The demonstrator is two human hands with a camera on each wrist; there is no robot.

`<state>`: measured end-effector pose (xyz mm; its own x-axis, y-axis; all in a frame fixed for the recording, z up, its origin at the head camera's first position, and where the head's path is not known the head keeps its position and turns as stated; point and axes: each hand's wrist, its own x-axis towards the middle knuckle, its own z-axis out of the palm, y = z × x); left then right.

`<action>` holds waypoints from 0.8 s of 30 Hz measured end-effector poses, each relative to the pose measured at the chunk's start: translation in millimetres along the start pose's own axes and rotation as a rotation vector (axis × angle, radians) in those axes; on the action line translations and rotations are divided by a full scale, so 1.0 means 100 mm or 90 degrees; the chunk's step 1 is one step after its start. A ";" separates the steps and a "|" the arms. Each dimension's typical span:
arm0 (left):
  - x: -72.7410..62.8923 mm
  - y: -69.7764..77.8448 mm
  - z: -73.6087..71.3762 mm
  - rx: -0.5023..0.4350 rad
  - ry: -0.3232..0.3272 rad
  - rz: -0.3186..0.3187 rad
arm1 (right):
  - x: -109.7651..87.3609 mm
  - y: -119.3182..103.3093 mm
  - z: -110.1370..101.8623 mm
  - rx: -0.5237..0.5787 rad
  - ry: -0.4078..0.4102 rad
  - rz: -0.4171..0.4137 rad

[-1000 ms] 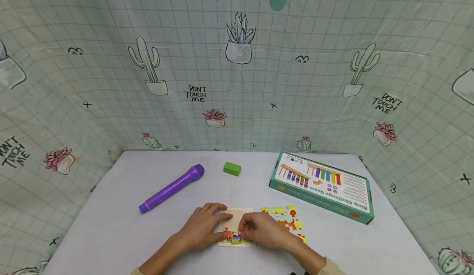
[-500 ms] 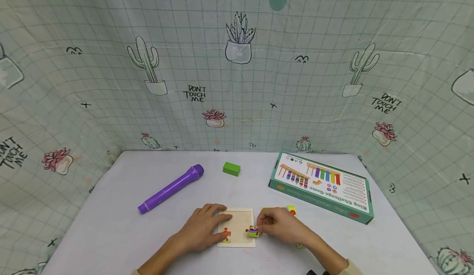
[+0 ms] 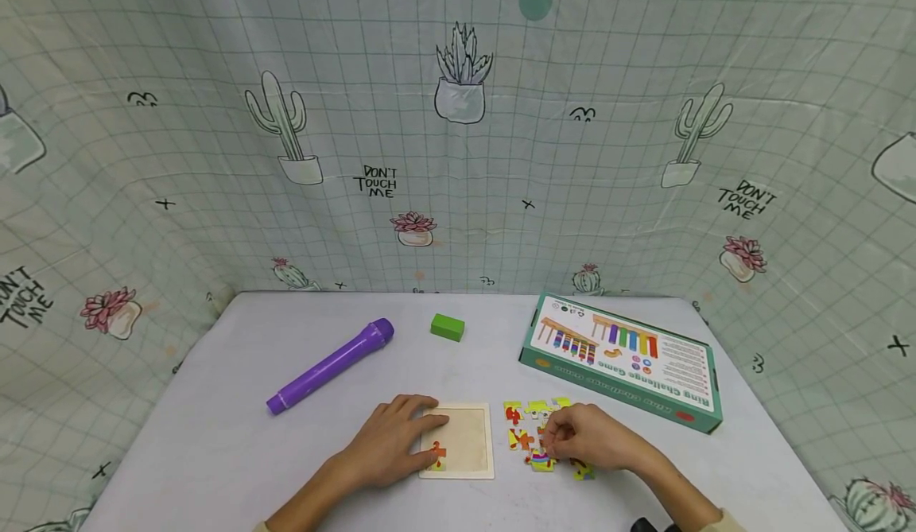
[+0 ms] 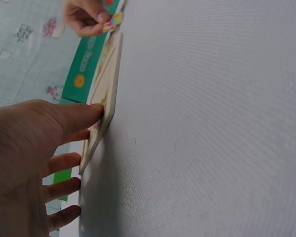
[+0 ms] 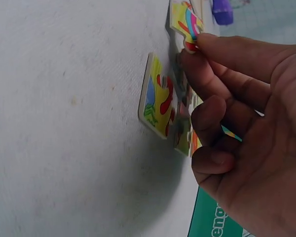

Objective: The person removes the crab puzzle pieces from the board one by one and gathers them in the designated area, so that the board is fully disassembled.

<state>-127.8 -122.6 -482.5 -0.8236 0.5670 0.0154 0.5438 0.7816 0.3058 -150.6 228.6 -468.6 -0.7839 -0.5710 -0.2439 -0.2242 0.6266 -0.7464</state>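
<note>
Between thumb and index finger, my right hand [image 3: 590, 436] pinches a puzzle piece [image 5: 186, 20], yellow with a rainbow stripe, seen close in the right wrist view. It is held low among several loose puzzle pieces [image 3: 520, 439] to the right of the wooden puzzle tray [image 3: 490, 456]. My left hand [image 3: 390, 440] rests at the tray's left side with fingers spread, the thumb over its lower left corner. By that thumb, in the tray's corner, lies an orange and yellow puzzle piece [image 3: 438, 458]. Another corner piece [image 5: 158, 98] lies below my right hand in the right wrist view.
A purple toy microphone [image 3: 332, 365] lies at the left of the white table [image 3: 215, 436]. A green block [image 3: 448, 327] sits behind the tray. At the back right lies a green and white Ring Challenge Game box [image 3: 622, 361]. A patterned cloth hangs behind and at the sides.
My right hand has lifted the rainbow piece out of the tray and carried it right, over to the loose pieces. My left hand has stayed on the tray.
</note>
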 end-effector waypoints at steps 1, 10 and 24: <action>0.00 0.00 0.00 0.001 0.002 0.001 | 0.00 0.01 -0.01 -0.002 -0.002 0.001; 0.01 0.00 0.00 0.003 -0.002 -0.001 | 0.00 0.04 -0.03 -0.017 -0.015 0.000; 0.00 0.02 -0.03 -0.003 -0.006 -0.002 | -0.02 0.02 -0.07 -0.050 -0.022 0.010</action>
<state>-127.4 -122.2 -479.0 -0.8234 0.5675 0.0051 0.5409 0.7820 0.3097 -153.7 234.9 -465.7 -0.7679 -0.5777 -0.2769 -0.2576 0.6742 -0.6922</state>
